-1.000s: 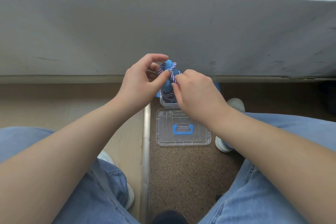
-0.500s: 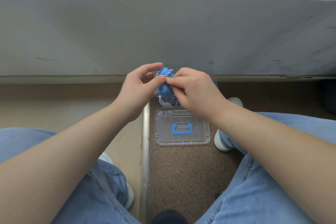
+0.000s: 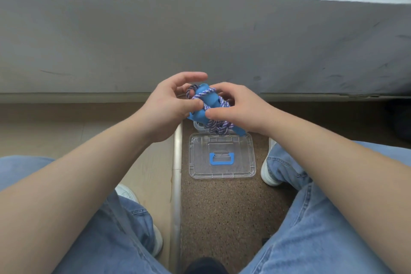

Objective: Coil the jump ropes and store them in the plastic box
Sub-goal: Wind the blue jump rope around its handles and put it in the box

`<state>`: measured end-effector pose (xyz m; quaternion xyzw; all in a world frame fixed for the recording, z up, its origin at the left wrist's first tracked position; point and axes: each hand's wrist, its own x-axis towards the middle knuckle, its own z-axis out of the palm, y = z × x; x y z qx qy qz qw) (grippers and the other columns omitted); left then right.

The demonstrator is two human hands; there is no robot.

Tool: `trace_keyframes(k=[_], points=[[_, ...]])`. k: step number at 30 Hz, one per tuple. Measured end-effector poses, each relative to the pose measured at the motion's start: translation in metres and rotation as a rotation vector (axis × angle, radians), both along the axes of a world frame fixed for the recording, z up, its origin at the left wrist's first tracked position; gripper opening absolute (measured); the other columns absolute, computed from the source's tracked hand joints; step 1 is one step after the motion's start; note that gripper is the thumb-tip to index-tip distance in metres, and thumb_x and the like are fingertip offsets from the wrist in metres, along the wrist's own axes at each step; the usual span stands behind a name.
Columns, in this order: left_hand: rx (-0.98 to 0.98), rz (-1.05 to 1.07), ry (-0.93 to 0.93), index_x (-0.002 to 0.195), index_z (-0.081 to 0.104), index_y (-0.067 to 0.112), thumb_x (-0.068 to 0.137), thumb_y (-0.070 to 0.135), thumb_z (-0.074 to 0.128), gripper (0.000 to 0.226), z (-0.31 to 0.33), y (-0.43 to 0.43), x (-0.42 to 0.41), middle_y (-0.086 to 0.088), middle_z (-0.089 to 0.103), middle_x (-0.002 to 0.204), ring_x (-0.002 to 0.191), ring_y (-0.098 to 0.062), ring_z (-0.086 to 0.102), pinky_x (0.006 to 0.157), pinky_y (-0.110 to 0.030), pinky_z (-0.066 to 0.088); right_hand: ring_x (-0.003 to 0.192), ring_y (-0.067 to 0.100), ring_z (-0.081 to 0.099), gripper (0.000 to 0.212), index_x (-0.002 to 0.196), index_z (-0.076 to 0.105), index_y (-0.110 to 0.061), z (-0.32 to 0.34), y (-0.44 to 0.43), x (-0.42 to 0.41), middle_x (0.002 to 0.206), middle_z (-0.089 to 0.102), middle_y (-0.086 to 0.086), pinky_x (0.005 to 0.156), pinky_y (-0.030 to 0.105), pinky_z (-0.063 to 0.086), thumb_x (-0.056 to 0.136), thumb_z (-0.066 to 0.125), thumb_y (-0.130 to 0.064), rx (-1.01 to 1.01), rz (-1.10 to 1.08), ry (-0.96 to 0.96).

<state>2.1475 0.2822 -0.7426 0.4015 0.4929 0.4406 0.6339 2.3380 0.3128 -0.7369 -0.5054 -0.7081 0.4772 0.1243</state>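
Since half a second back the hands have eased apart at the top of the bundle. Their fingertips met then in a pinch over the cord; now the left grip (image 3: 169,107) has lifted its forefinger clear above the handles and the right grip (image 3: 241,109) has dropped its thumb lower, so more of the jump rope (image 3: 208,101) shows between them

From the head camera, the rope is a tight bundle of purple-and-white cord wound round its two blue handles, held in the air ahead of the knees. The left grip presses its thumb on the crossing cord against a handle, with the other fingers loosely spread; that looks meant to pin the last turn so it cannot unwind. The right grip is curled round the bundle's right side, thumb on the near face and fingers behind, probably to carry the weight and turn it

The plastic box (image 3: 198,125) sits on the floor directly under the bundle, handy for a straight drop. Only a sliver of clear rim shows, so what it holds cannot be told. Its lid (image 3: 242,158) lies flat just nearer the person, blue carry handle up, leaving the box open to receive. Both rest on a brown speckled mat (image 3: 222,211) beside a metal floor strip (image 3: 176,196)

My judgement: coiling is nearly done, and the end needs tucking before lowering
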Motion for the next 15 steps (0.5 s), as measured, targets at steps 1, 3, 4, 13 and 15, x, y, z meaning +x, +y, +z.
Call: trace_keyframes(k=[1,3,4,13,15], points=[[-0.010,-0.010,0.032,0.105,0.073,0.026,0.071,-0.015,0.063,0.055,-0.001,-0.001,0.002,-0.012,0.054,0.092,0.086,-0.023,0.056,0.085,-0.037,0.053,0.093,0.007,0.070,0.047,0.118,0.065,-0.033,-0.001,-0.001,-0.002,0.102,0.072,-0.011,0.088,0.040,0.058,0.073,0.076,-0.043,-0.007,0.000,-0.021],[0.001,-0.026,0.116,0.105,0.072,0.024,0.076,-0.022,0.061,0.055,-0.001,-0.004,0.005,-0.016,0.061,0.097,0.085,-0.022,0.060,0.085,-0.035,0.054,0.085,0.013,0.069,0.027,0.101,0.065,-0.031,-0.004,-0.004,-0.005,0.092,0.071,-0.007,0.080,0.041,0.058,0.076,0.074,-0.037,-0.006,-0.010,-0.057],[0.032,-0.027,0.182,0.106,0.072,0.023,0.078,-0.021,0.061,0.053,-0.001,-0.004,0.006,-0.016,0.066,0.100,0.085,-0.021,0.064,0.085,-0.034,0.055,0.082,0.014,0.067,0.022,0.096,0.064,-0.028,-0.005,-0.005,-0.007,0.089,0.069,-0.006,0.076,0.040,0.056,0.078,0.072,-0.037,-0.001,-0.017,-0.080],[0.255,0.064,0.662,0.108,0.073,0.026,0.078,0.013,0.069,0.033,0.001,-0.006,0.012,0.013,0.074,0.092,0.086,0.001,0.070,0.084,-0.017,0.054,0.071,0.009,0.055,0.012,0.086,0.056,-0.022,-0.001,-0.013,-0.017,0.082,0.061,-0.007,0.059,0.028,0.038,0.084,0.063,-0.031,0.090,-0.179,-0.094],[0.029,0.013,0.326,0.101,0.075,0.019,0.077,0.010,0.061,0.029,0.005,0.000,0.008,0.004,0.077,0.095,0.091,-0.011,0.073,0.086,-0.029,0.059,0.068,0.009,0.052,0.013,0.086,0.057,-0.017,0.000,-0.013,-0.015,0.079,0.060,-0.007,0.059,0.027,0.039,0.085,0.063,-0.029,0.095,-0.217,-0.057]])
